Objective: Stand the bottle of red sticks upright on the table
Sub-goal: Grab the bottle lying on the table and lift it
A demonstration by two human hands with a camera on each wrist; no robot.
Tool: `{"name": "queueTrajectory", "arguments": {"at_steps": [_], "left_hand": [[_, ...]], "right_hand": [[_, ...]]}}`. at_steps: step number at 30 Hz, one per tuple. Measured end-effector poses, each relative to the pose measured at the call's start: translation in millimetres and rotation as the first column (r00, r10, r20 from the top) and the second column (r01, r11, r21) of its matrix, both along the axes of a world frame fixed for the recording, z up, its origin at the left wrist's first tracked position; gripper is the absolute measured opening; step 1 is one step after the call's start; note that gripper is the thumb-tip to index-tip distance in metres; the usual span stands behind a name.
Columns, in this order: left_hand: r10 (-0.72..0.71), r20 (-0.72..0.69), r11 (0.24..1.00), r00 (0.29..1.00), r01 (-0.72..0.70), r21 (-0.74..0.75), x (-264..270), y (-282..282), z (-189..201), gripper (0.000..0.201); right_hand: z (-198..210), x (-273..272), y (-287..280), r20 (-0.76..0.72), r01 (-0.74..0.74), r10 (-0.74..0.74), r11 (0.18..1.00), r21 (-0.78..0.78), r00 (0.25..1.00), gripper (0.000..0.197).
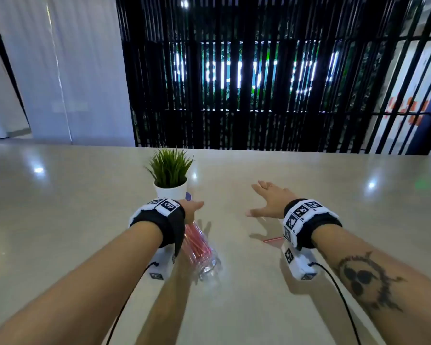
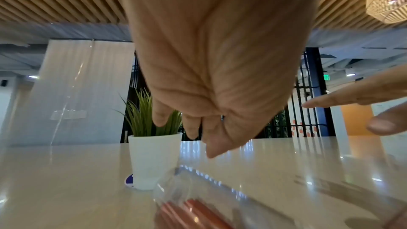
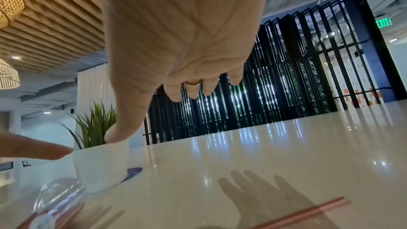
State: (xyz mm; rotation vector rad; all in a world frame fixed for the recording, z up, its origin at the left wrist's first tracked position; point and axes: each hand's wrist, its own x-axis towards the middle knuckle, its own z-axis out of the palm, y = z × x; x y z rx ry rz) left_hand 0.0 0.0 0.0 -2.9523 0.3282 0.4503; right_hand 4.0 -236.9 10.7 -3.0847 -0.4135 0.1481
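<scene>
The clear plastic bottle of red sticks (image 1: 201,252) lies on its side on the pale table (image 1: 85,207), one end pointing toward me. My left hand (image 1: 192,207) hovers over its far end with straight fingers and holds nothing. In the left wrist view the bottle (image 2: 209,203) lies blurred below the hand (image 2: 198,128), with a gap between them. My right hand (image 1: 269,199) is spread open above the table to the right, palm down, empty. The right wrist view shows its straight fingers (image 3: 193,91) and the bottle (image 3: 57,198) at lower left.
A white pot with a green grassy plant (image 1: 171,189) stands just beyond the bottle, with a small blue disc (image 1: 188,196) by its base. One loose red stick (image 1: 273,239) lies under my right wrist. Black slatted screens rise behind the table's far edge.
</scene>
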Motion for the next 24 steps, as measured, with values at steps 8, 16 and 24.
{"name": "queueTrajectory", "arguments": {"at_steps": [8,16,24], "left_hand": [[-0.108,-0.031,0.991,0.994,0.110,0.073,-29,-1,-27,0.082],[-0.119,0.103,0.969,0.988,0.093,0.227,-37,-7,-44,0.071],[-0.260,0.193,0.925,0.946,0.186,0.331,-36,-6,-45,0.062]], "right_hand": [[-38,-9,0,-0.122,0.027,-0.027,1.000,-0.008,0.992,0.090],[-56,-14,-5,-0.152,0.156,-0.156,0.988,-0.014,0.976,0.059],[-65,-18,-3,-0.096,0.172,-0.193,0.967,-0.186,0.977,0.040]]}}
